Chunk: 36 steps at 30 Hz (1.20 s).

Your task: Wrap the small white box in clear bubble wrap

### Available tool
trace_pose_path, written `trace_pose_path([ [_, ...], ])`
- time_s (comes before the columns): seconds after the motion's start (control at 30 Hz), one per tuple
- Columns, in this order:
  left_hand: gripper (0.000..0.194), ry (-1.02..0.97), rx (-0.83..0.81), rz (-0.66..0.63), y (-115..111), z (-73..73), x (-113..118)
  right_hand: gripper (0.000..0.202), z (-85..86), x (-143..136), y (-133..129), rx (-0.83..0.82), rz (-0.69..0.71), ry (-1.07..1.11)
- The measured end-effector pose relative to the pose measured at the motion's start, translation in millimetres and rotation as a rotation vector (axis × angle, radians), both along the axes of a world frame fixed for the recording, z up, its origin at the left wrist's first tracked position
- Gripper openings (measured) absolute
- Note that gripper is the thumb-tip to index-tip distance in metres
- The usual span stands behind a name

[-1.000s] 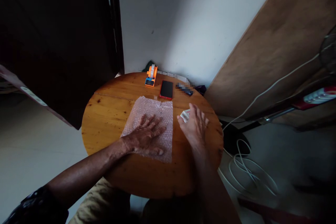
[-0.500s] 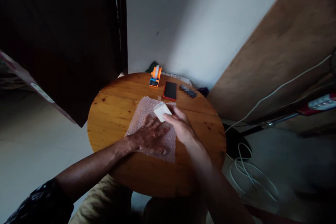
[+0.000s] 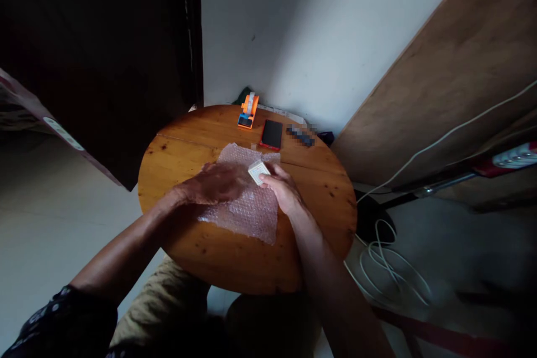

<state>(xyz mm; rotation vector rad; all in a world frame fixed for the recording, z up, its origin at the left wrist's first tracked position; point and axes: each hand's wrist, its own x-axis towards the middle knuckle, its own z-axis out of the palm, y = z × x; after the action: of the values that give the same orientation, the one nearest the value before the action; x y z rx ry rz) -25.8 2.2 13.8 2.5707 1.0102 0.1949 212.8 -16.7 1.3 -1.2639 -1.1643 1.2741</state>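
Observation:
A sheet of bubble wrap [image 3: 247,215] lies on the round wooden table [image 3: 331,218]. Above its right part, my right hand [image 3: 284,187] grips a small white box with print on its face [image 3: 259,172], thumb on the front. The fingers behind the box are partly hidden. To the left, my left hand [image 3: 213,183] hovers over the left side of the sheet, smeared by motion. Its fingers point toward the box and seem to hold nothing, though the blur hides their exact spread.
Toward the wall stand an orange and blue tape dispenser [image 3: 248,112], a phone with a red edge [image 3: 271,134] and a blurred-out dark item [image 3: 300,135]. A white cable [image 3: 394,263] coils on the floor at the right. A dark door panel [image 3: 96,67] rises at the left.
My left hand has lifted off the bubble wrap, where it lay flat, and moved left. My right hand still holds the white box, now tilted a little differently. The view has shifted slightly.

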Motion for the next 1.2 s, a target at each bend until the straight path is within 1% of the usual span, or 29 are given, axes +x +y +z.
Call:
trace_pose_path([
  [0.1, 0.076, 0.043, -0.028, 0.027, 0, -4.7, -13, 0.054, 0.1, -6, -6, 0.098, 0.157, -0.155],
  [0.17, 0.084, 0.011, -0.049, 0.043, -2, -7.1, -16, 0.053, 0.7, -10, -10, 0.211, 0.258, -0.36],
  [0.23, 0.09, -0.015, -0.069, 0.062, -4, -7.8, -17, 0.053, 1.7, -13, -15, 0.33, 0.312, -0.576],
  [0.3, 0.092, -0.026, -0.081, 0.073, -6, -7.4, -18, 0.06, 3.1, -13, -17, 0.401, 0.33, -0.694],
  [0.37, 0.091, -0.028, -0.091, 0.07, -6, -6.8, -18, 0.064, 4.3, -12, -18, 0.408, 0.343, -0.716],
  [0.4, 0.091, -0.028, -0.094, 0.066, -6, -6.6, -19, 0.062, 4.8, -12, -18, 0.402, 0.341, -0.722],
  [0.5, 0.092, -0.024, -0.096, 0.054, -5, -7.4, -20, 0.047, 5.6, -10, -18, 0.379, 0.318, -0.743],
  [0.57, 0.093, -0.024, -0.095, 0.044, -4, -8.5, -21, 0.043, 5.3, -10, -17, 0.37, 0.315, -0.732],
  [0.73, 0.091, -0.041, -0.083, 0.024, -4, -10.0, -21, 0.044, 4.5, -10, -16, 0.349, 0.319, -0.712],
  [1.0, 0.088, -0.046, -0.068, 0.043, -5, -9.1, -20, 0.041, 10.5, -14, -19, 0.317, 0.293, -0.745],
  [1.1, 0.088, -0.039, -0.074, 0.051, -6, -8.6, -20, 0.038, 8.4, -14, -19, 0.326, 0.271, -0.759],
  [1.2, 0.088, -0.036, -0.076, 0.059, -6, -7.5, -20, 0.04, 5.1, -13, -18, 0.341, 0.268, -0.767],
])
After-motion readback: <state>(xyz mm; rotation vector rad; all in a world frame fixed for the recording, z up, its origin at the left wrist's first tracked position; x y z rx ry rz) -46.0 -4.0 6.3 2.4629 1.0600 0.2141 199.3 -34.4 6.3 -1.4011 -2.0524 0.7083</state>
